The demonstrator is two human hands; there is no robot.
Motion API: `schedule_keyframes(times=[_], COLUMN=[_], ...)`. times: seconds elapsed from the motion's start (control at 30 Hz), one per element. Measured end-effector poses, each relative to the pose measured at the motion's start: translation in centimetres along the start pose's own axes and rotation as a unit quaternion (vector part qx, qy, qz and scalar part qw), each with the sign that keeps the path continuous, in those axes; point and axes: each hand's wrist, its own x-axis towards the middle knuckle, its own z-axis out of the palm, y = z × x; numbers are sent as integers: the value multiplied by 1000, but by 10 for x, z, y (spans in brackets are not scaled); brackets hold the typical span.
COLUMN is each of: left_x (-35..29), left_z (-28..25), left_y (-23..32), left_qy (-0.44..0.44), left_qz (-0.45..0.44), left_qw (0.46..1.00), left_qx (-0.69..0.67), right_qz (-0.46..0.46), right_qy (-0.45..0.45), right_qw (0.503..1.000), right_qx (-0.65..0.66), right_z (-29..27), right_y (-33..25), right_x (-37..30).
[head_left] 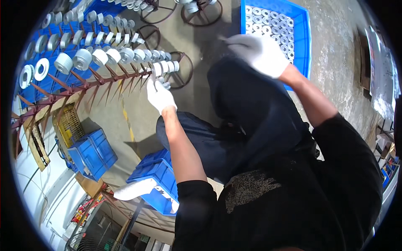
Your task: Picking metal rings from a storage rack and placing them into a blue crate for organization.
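My left hand, in a white glove, reaches up to the near end of a brown spiked rack. Its fingers are drawn together beside a short row of silver toothed pulleys on the spikes. A bit of grey metal shows at the fingertips, too small to identify. My right hand, gloved in white too, is smeared by motion over my knee, at the left side of a blue crate. Silver ring-shaped parts lie in rows inside that crate. Whatever the right fingers may hold cannot be made out.
More racks of toothed pulleys spread across the left, with round brown wheel-like bases at the top. Blue bins and a yellow basket stand at lower left. Another blue bin sits by my left elbow.
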Motion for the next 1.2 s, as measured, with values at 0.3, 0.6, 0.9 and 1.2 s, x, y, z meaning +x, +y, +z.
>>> schedule_keyframes(times=[0.3, 0.6, 0.9, 1.2], left_x=[49, 17, 18, 65], left_z=[13, 1, 35, 19], left_y=[-27, -17, -30, -59], left_qy=[-67, -11, -20, -49], left_qz=[-85, 168, -70, -51], left_qw=[962, 970, 996, 996], left_qx=[-251, 177, -53, -53], right_qz=[-57, 129, 41, 55], right_qy=[-143, -121, -225, -209], right_qw=[988, 974, 973, 976], right_qx=[-6, 139, -31, -17], right_z=[178, 143, 196, 190], right_y=[-32, -22, 14, -5], right_x=[120, 121, 119, 119])
